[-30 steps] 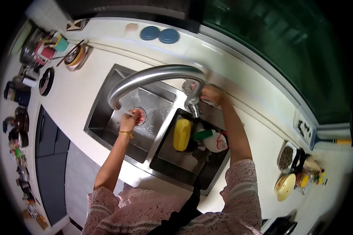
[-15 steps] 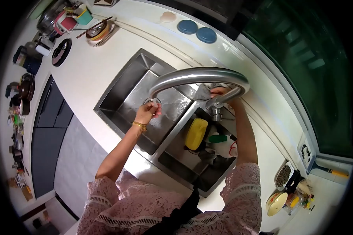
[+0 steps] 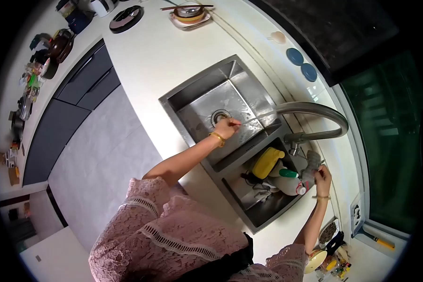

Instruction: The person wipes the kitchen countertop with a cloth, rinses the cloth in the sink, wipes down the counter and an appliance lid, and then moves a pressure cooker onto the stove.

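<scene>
My left hand [image 3: 226,128] is over the left sink basin [image 3: 197,94], close to the round drain [image 3: 220,115], its fingers pinched together; what they hold, if anything, is too small to tell. Water runs from the tip of the curved faucet [image 3: 315,108] towards that hand. Behind the right basin, my right hand [image 3: 322,178] has its fingers closed on a grey cloth [image 3: 311,165]. A yellow bottle [image 3: 268,162] and a white bottle [image 3: 287,184] with a green part lie in the right basin beside it.
Stacked bowls with chopsticks [image 3: 189,15] and a round black item [image 3: 126,19] stand on the far counter. Two blue discs [image 3: 301,64] lie on the window ledge. At the lower right are a dish [image 3: 329,232], a yellow bowl [image 3: 316,261] and small jars.
The view has turned, and the faucet spout has swung right, away from above the left basin's drain. My right hand has moved from behind the faucet towards the right with the grey cloth.
</scene>
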The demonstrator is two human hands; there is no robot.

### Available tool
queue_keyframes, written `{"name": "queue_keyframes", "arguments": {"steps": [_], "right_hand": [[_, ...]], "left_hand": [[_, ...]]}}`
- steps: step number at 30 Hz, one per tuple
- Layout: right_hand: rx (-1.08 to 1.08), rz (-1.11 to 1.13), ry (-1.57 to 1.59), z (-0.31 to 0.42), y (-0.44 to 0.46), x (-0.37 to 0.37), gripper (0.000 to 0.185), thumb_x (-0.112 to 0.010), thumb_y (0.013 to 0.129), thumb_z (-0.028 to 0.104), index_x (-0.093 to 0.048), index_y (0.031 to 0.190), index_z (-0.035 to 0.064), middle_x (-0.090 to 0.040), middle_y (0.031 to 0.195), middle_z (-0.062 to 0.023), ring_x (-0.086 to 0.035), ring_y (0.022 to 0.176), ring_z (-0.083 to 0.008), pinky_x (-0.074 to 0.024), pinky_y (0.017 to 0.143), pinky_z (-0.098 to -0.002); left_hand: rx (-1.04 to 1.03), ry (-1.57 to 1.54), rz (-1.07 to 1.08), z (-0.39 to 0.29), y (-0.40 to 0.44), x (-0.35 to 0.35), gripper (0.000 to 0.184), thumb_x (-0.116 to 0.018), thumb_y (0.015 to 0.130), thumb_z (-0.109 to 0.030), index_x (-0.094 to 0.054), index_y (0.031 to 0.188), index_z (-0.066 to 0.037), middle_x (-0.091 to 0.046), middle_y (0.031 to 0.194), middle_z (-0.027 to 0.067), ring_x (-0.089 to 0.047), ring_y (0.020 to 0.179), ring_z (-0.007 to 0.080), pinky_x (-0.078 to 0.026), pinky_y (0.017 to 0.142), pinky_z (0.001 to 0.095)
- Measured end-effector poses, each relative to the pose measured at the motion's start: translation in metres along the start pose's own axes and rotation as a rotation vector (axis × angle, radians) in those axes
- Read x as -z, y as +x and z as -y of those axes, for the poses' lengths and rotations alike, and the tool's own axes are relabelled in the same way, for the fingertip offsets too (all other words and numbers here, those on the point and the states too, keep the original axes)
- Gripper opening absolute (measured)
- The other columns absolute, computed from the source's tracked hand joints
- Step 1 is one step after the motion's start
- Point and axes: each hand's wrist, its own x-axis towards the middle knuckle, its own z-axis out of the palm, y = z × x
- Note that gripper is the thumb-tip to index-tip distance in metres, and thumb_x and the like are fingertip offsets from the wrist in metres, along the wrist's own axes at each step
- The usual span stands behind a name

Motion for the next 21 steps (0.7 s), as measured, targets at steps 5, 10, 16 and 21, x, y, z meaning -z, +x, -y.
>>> {"name": "queue_keyframes", "arguments": {"steps": [5, 10, 16, 21], "right_hand": [[0.005, 0.220, 0.127, 0.008, -0.091, -0.126, 0.025, -0.052, 0.063, -0.001, -0.045, 0.085, 0.0062, -0.045, 0.074, -0.0004, -0.044, 0.063, -0.0077, -0.0388, 0.056, -0.0210], [0.287, 0.350, -0.224, -0.005, -0.148, -0.304, 0.041, -0.049, 0.063, -0.003, -0.045, 0.103, 0.0047, -0.044, 0.095, -0.0164, -0.045, 0.085, -0.0285, -0.0380, 0.074, -0.0347], [0.378, 0.358, -0.247, 0.082, -0.078, -0.425, 0.045, -0.047, 0.065, -0.006, -0.044, 0.109, 0.0030, -0.043, 0.098, -0.0171, -0.043, 0.088, -0.0343, -0.0358, 0.077, -0.0362], [0.561, 0.569, -0.097, 0.137, -0.011, -0.525, 0.038, -0.050, 0.070, 0.012, -0.046, 0.108, 0.0090, -0.043, 0.102, -0.0193, -0.042, 0.095, -0.0336, -0.0333, 0.083, -0.0372]], "left_hand": [[0.156, -0.148, 0.130, -0.014, -0.004, 0.017, 0.012, -0.049, 0.078, -0.009, -0.054, 0.087, -0.003, -0.053, 0.077, 0.0015, -0.052, 0.064, 0.0080, -0.044, 0.057, 0.0190], [0.153, -0.144, 0.200, -0.016, 0.018, 0.054, 0.013, -0.050, 0.078, -0.011, -0.054, 0.088, -0.002, -0.053, 0.077, 0.0020, -0.052, 0.064, 0.0081, -0.044, 0.056, 0.0190], [0.115, -0.163, 0.337, -0.028, 0.059, 0.130, 0.018, -0.050, 0.079, -0.013, -0.054, 0.090, 0.000, -0.056, 0.080, 0.0041, -0.053, 0.066, 0.0091, -0.046, 0.057, 0.0200], [0.080, -0.166, 0.310, -0.070, 0.075, 0.191, 0.018, -0.049, 0.079, -0.013, -0.054, 0.090, 0.000, -0.056, 0.080, 0.0046, -0.053, 0.069, 0.0096, -0.046, 0.060, 0.0204]]}}
